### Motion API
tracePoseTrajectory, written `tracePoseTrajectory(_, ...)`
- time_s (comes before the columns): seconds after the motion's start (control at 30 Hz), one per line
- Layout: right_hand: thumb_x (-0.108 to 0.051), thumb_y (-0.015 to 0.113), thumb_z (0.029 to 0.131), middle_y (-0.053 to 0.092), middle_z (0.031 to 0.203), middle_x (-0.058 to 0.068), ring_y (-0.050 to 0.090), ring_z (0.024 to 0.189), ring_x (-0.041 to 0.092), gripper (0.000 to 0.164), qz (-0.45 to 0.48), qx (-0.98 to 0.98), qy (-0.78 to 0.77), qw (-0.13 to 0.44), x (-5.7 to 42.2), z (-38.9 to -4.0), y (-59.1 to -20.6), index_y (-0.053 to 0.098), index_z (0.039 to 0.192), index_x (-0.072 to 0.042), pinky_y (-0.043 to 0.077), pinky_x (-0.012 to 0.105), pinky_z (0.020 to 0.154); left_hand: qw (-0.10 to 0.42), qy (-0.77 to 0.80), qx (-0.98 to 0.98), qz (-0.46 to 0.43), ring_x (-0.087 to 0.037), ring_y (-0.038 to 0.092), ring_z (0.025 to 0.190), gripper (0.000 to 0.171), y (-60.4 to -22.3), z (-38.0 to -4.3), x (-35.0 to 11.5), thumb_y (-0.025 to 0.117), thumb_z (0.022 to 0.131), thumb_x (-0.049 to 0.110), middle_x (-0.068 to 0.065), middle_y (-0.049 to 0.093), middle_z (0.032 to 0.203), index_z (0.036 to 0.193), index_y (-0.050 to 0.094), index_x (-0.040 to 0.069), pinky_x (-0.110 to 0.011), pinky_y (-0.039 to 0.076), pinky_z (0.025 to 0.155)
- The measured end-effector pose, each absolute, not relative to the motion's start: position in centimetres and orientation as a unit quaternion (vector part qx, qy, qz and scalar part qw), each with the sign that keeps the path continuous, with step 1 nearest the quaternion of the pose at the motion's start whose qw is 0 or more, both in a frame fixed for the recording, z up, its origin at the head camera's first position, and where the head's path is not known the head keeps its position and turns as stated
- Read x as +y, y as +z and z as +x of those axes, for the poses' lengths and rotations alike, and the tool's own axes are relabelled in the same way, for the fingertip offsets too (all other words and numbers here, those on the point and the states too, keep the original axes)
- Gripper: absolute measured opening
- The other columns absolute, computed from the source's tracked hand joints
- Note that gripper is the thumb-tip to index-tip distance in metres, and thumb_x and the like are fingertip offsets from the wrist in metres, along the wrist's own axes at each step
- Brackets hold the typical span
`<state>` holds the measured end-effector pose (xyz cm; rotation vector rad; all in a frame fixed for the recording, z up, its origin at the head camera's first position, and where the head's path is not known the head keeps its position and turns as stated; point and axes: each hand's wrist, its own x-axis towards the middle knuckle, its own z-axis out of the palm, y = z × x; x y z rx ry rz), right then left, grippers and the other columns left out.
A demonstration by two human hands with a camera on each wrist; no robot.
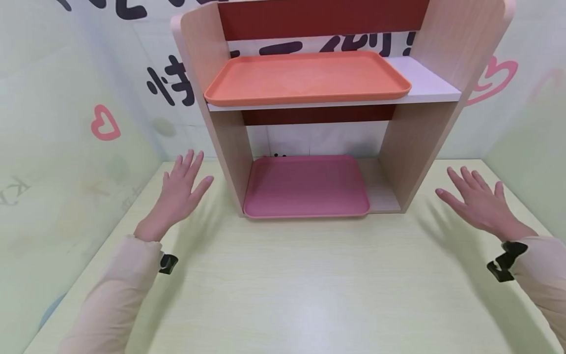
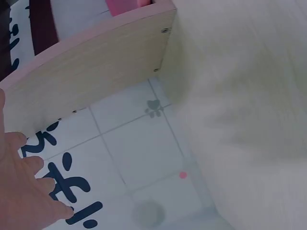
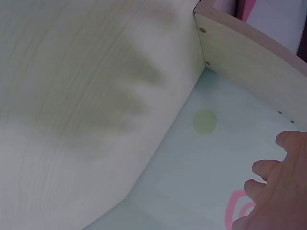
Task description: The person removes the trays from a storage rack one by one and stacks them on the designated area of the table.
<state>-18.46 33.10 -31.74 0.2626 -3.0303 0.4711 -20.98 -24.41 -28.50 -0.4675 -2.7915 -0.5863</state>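
My left hand [image 1: 177, 191] hovers over the table to the left of a wooden shelf unit [image 1: 446, 64], fingers spread and holding nothing. On the other side, my right hand [image 1: 479, 201] is raised in the same way, its fingers apart and bare. An orange tray [image 1: 309, 78] lies on the upper white shelf, toward the left. The pink tray [image 1: 307, 187] sits on the lower level, its front edge at the unit's front. Each wrist view shows the hand beside the unit's outer side panel, the left hand [image 2: 29, 191] and the right hand [image 3: 280, 187].
The pale wooden table [image 1: 283, 275] stretches in front of the unit. Behind it is a white wall with black characters, and side panels [image 1: 66, 172] with pink hearts enclose the table left and right. Black straps [image 1: 506, 260] circle the wrists over light sleeves.
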Motion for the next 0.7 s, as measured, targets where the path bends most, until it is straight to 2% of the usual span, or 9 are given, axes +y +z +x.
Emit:
tracePoseTrajectory(0.33,-0.039,0.037,0.092,0.001,0.142,0.029,-0.010,0.130,0.038,0.067,0.102,-0.978,0.177,0.051,32.2,-17.1,-30.4,0.005,0.142,-0.007,-0.016,0.065,0.092,0.193,-0.260,-0.925,-0.199,-0.024,-0.005,0.134,0.060,-23.3,-20.3,-23.2,0.038,0.093,0.036,-0.008,0.007,0.148,0.143,0.014,0.013,-0.054,0.001,0.104)
tracePoseTrajectory(0.5,-0.037,0.043,0.091,-0.001,0.143,0.026,-0.011,0.131,0.033,0.070,0.119,-0.972,0.193,0.066,31.6,-16.4,-29.8,0.006,0.142,-0.007,-0.015,0.063,0.094,0.245,-0.282,-0.908,-0.191,-0.012,0.002,0.133,0.057,-20.8,-20.2,-22.6,0.042,0.091,0.033,0.000,0.016,0.146,0.142,0.021,0.018,-0.044,0.006,0.107)
tracePoseTrajectory(0.7,-0.033,0.044,0.091,0.001,0.144,0.023,-0.008,0.132,0.032,0.069,0.133,-0.965,0.209,0.080,31.1,-16.2,-29.4,0.007,0.142,-0.008,-0.017,0.061,0.094,0.274,-0.305,-0.896,-0.172,-0.009,0.015,0.131,0.057,-18.6,-20.4,-21.8,0.046,0.089,0.031,0.004,0.024,0.144,0.140,0.025,0.020,-0.037,0.013,0.108)
